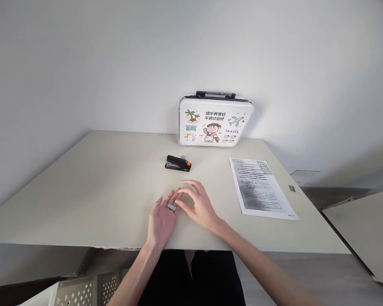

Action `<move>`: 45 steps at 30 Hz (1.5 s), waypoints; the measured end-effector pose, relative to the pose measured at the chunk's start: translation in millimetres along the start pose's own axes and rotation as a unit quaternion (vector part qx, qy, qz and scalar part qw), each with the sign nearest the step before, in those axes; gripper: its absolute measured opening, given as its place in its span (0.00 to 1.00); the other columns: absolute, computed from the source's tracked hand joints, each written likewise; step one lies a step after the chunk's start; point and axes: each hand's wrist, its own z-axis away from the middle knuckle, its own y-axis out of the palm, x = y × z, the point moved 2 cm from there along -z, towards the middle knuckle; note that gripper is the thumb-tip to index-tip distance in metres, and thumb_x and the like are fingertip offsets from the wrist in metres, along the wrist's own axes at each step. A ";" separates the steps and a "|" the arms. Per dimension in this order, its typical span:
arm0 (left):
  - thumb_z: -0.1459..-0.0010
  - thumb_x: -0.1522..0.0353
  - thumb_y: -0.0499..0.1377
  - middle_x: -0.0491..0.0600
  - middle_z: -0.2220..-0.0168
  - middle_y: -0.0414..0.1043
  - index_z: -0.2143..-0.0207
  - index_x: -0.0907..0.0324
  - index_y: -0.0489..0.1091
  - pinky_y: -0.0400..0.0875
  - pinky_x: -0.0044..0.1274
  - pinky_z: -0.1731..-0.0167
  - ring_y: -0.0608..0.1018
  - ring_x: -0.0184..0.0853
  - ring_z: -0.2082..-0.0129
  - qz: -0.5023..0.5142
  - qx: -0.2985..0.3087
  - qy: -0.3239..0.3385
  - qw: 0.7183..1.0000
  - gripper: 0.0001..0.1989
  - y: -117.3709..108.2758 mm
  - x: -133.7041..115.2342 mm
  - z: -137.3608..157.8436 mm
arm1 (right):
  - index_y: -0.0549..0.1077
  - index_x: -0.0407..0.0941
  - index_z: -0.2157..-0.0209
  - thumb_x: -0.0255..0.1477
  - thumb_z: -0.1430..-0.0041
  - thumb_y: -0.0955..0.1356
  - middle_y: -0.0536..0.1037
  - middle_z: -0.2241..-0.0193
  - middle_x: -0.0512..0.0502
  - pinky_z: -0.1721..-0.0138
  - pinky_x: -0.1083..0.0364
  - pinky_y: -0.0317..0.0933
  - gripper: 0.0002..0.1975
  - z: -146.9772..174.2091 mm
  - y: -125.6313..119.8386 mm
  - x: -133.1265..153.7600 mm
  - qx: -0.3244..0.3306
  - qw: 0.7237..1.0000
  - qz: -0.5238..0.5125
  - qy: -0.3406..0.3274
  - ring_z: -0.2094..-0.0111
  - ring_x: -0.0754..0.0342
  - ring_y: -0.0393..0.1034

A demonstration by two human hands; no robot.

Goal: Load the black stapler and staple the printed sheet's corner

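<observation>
My left hand (162, 221) rests palm up near the table's front, its fingers stretched out. A short grey strip of staples (171, 207) lies across those fingers. Over the fingertips, my right hand (198, 206) is bent with fingers apart and its thumb close to the strip; nothing shows in its grasp. Beyond both hands a black stapler (178, 163) with an orange end lies on the table. Just behind it are small grey pieces (183, 157) that look like more staples, partly hidden.
A white case (198, 138) with cartoon prints and a black handle leans against the wall (115, 63). To the right, a printed sheet (261, 191) lies on the pale table (83, 191), with a small grey piece (292, 188) near the edge. A perforated basket (76, 293) stands below left.
</observation>
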 end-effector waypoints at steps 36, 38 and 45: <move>0.38 0.45 0.62 0.52 0.61 0.79 0.57 0.53 0.79 0.73 0.32 0.53 0.78 0.43 0.60 -0.646 0.132 0.135 0.739 0.23 -4.7 -32.5 0.6 | 0.75 0.44 0.47 0.49 0.35 0.66 0.75 0.45 0.32 0.48 0.43 0.70 0.26 191.7 -265.1 -183.5 -0.236 0.894 0.246 0.291 0.55 0.42 0.75; 0.39 0.44 0.62 0.52 0.61 0.79 0.57 0.54 0.79 0.73 0.32 0.52 0.78 0.42 0.60 -0.644 0.125 0.141 0.741 0.24 -4.6 -33.3 2.6 | 0.75 0.45 0.48 0.48 0.33 0.65 0.77 0.45 0.34 0.46 0.43 0.70 0.24 194.8 -258.2 -175.8 -0.229 0.900 0.240 0.282 0.53 0.43 0.75; 0.42 0.42 0.64 0.52 0.64 0.79 0.59 0.55 0.79 0.74 0.32 0.55 0.78 0.42 0.63 -0.624 0.104 0.164 0.757 0.27 7.6 -29.3 12.7 | 0.76 0.46 0.50 0.48 0.33 0.65 0.79 0.48 0.36 0.44 0.42 0.68 0.22 190.6 -251.6 -166.1 -0.211 0.908 0.245 0.265 0.47 0.40 0.74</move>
